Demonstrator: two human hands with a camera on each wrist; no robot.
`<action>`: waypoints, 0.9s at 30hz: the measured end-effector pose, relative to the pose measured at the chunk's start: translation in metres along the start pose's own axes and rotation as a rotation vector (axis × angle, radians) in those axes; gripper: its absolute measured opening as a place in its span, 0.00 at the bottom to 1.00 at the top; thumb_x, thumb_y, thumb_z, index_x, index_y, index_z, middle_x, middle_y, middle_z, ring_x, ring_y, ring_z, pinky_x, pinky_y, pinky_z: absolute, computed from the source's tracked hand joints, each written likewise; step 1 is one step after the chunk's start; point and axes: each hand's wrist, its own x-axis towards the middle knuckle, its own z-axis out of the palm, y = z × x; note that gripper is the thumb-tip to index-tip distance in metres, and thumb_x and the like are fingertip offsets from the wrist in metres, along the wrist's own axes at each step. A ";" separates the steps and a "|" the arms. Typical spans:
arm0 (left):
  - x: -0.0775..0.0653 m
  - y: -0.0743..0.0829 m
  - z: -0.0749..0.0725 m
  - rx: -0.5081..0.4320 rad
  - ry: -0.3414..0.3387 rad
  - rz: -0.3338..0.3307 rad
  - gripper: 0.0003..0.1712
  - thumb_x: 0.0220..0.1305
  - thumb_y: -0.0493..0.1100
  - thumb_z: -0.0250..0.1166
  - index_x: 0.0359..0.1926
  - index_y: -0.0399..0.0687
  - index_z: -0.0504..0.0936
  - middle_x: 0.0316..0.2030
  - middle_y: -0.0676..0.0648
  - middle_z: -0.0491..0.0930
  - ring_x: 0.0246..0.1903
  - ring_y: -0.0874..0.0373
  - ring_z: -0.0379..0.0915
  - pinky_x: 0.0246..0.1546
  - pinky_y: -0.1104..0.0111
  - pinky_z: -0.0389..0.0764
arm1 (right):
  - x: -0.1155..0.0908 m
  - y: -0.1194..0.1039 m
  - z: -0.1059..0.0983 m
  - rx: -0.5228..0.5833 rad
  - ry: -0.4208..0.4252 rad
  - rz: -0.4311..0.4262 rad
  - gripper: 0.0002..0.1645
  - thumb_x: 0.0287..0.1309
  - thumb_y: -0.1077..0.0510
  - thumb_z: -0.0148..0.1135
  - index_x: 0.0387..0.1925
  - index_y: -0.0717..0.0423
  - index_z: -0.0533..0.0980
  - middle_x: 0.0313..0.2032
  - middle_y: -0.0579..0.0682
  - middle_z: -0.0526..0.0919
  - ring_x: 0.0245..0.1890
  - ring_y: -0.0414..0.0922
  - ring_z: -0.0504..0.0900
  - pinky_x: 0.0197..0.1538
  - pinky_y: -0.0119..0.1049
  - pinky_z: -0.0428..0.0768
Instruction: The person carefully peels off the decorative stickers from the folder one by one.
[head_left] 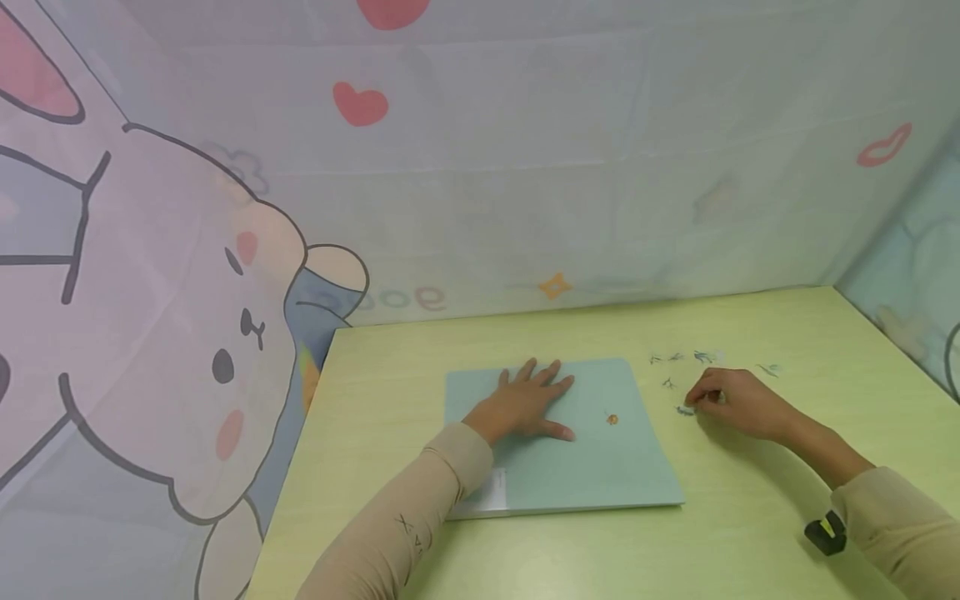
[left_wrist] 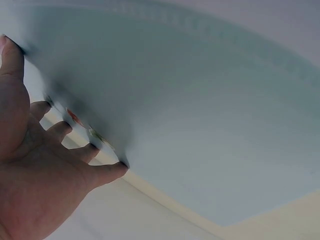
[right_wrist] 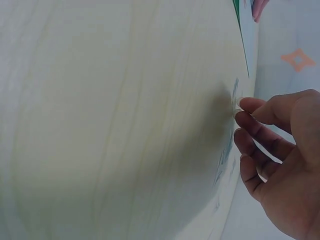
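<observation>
My left hand (head_left: 521, 406) rests on a pale green folder (head_left: 585, 475) with its fingers spread; in the left wrist view the fingertips (left_wrist: 121, 167) touch its surface. A small orange sticker-like piece (head_left: 612, 419) lies on the folder, right of that hand. To the right of the folder, my right hand (head_left: 738, 404) has its fingers curled down at the table. Its thumb and forefinger pinch a small flat bluish sticker-like piece (head_left: 683, 411), which lies at the tabletop. The right wrist view shows these fingertips (right_wrist: 239, 114) close together, partly hiding the piece.
Several small thin dark-blue pieces (head_left: 702, 357) lie on the table (head_left: 360, 450) beyond my right hand, one greenish piece (head_left: 769, 369) further right. A white label (head_left: 491, 492) marks the folder's near left corner. A printed cloth (head_left: 487, 167) hangs behind the table.
</observation>
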 end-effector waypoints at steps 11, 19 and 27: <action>-0.001 -0.003 0.001 0.000 -0.010 -0.001 0.57 0.64 0.78 0.62 0.86 0.66 0.52 0.86 0.52 0.39 0.84 0.40 0.33 0.76 0.33 0.48 | 0.006 -0.006 0.006 0.001 0.044 -0.011 0.06 0.68 0.64 0.70 0.45 0.57 0.88 0.38 0.40 0.85 0.35 0.34 0.79 0.37 0.37 0.81; -0.006 -0.005 -0.005 -0.036 0.014 0.001 0.56 0.65 0.78 0.62 0.85 0.64 0.55 0.85 0.50 0.43 0.83 0.40 0.36 0.76 0.33 0.48 | 0.020 -0.023 0.010 0.005 0.105 -0.039 0.07 0.69 0.60 0.70 0.46 0.54 0.88 0.40 0.37 0.84 0.37 0.36 0.78 0.38 0.38 0.78; -0.021 -0.015 -0.011 -0.092 0.031 0.010 0.57 0.63 0.81 0.62 0.85 0.66 0.55 0.85 0.48 0.44 0.83 0.39 0.36 0.76 0.31 0.46 | 0.037 -0.038 0.018 0.054 0.112 -0.071 0.11 0.67 0.58 0.72 0.48 0.58 0.87 0.41 0.43 0.84 0.38 0.40 0.79 0.39 0.42 0.79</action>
